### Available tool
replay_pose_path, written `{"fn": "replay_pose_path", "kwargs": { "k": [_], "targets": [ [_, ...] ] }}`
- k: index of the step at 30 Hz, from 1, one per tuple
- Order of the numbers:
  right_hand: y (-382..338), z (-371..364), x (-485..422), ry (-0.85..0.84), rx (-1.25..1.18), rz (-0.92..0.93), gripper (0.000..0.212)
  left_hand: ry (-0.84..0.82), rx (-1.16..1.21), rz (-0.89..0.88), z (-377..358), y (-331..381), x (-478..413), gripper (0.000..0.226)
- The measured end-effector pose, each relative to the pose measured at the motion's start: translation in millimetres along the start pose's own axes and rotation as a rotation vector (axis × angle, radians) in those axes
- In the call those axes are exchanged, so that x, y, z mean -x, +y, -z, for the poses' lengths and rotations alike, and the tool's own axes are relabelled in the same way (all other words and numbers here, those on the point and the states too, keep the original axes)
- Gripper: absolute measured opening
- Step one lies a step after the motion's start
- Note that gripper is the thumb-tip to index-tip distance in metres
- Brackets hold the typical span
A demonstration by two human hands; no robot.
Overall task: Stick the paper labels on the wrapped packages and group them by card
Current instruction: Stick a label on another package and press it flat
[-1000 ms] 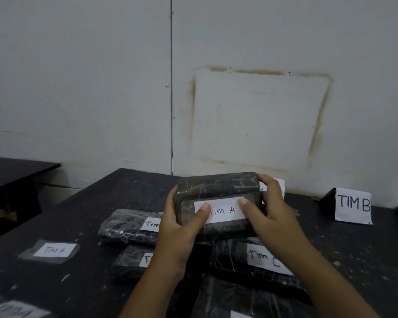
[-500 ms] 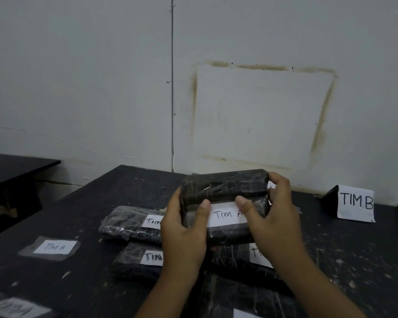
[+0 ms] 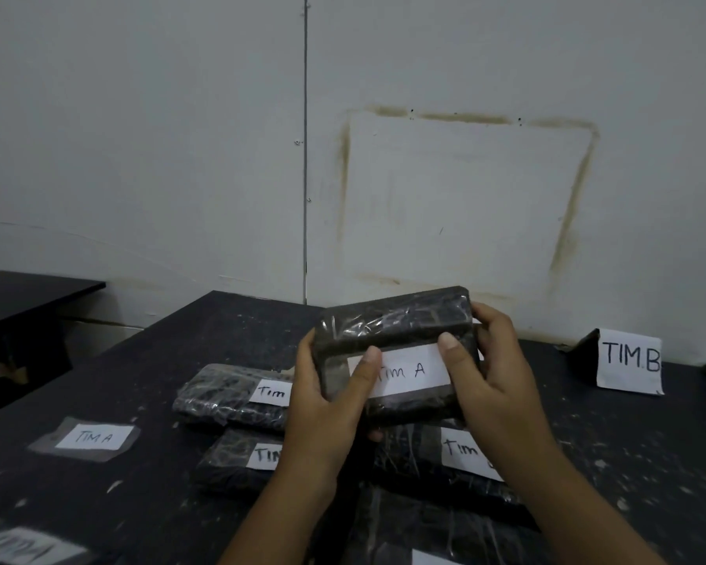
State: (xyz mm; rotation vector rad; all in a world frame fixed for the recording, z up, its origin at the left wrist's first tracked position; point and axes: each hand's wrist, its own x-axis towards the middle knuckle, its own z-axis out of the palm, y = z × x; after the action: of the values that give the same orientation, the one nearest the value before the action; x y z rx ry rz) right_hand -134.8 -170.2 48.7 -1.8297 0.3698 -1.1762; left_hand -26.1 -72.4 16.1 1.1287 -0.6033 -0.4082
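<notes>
Big pale wall (image 3: 139,136) behind everything, and under it the dark, speckled table (image 3: 160,381). Up off that table, centre frame, there's the package (image 3: 396,320): black, wrapped in shiny film, tilted so its broad face looks back at the person.

Below it and to its left lies the pile (image 3: 229,458). That's four more wrapped bundles flat on the table, close together, each with a white slip partly hidden by the arms or the frame edge.

The left hand (image 3: 323,413) grips the package's left end, fingers curled behind it, thumb laid across the front. The right hand (image 3: 494,381) grips the right end the same way, fingers wrapped round the back, thumb on the front.

Well to the right of the package stands the card (image 3: 628,360), a folded tent reading "TIM B".

On the package's front sits the label (image 3: 412,371), "TIM A", with both thumbs pressing on it, one at each end. Well to the package's left, flat on the table, is a loose label (image 3: 92,437) on clear tape, also "TIM A". Lower left of the package, at the frame corner, there's another slip (image 3: 25,550), too blurred to read.
</notes>
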Motion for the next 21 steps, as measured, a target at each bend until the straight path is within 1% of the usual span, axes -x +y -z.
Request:
{"fn": "replay_pose_path", "kwargs": {
  "k": [1, 2, 4, 6, 10, 14, 18, 21],
  "targets": [
    [-2, -1, 0, -0.01, -0.002, -0.007, 0.028, -0.004, -0.007, 0.0, 1, 1, 0, 0.057],
    [-3, -2, 1, -0.024, 0.014, -0.017, 0.033, 0.002, -0.021, -0.019, 1, 0, 0, 0.058],
    [-5, -3, 2, -0.046, 0.068, -0.036, 0.048, 0.029, -0.071, -0.093, 1, -1, 0, 0.057],
    [-4, -5, 4, -0.038, 0.096, -0.052, 0.053, 0.057, -0.124, -0.175, -1, -3, 0, 0.056],
    [0, -8, 4, -0.002, 0.079, -0.031, 0.033, 0.086, -0.119, -0.239, -2, -8, 1, 0.061],
    [1, -10, 4, -0.011, 0.027, -0.029, 0.022, 0.093, -0.128, -0.301, -1, -10, 0, 0.055],
    [2, -11, 4, -0.006, 0.028, -0.042, 0.015, 0.089, -0.111, -0.287, 2, -13, -2, 0.047],
    [2, -10, 4, -0.008, 0.055, -0.048, 0.01, 0.075, -0.052, -0.237, 3, -13, -4, 0.048]
  ]
}}
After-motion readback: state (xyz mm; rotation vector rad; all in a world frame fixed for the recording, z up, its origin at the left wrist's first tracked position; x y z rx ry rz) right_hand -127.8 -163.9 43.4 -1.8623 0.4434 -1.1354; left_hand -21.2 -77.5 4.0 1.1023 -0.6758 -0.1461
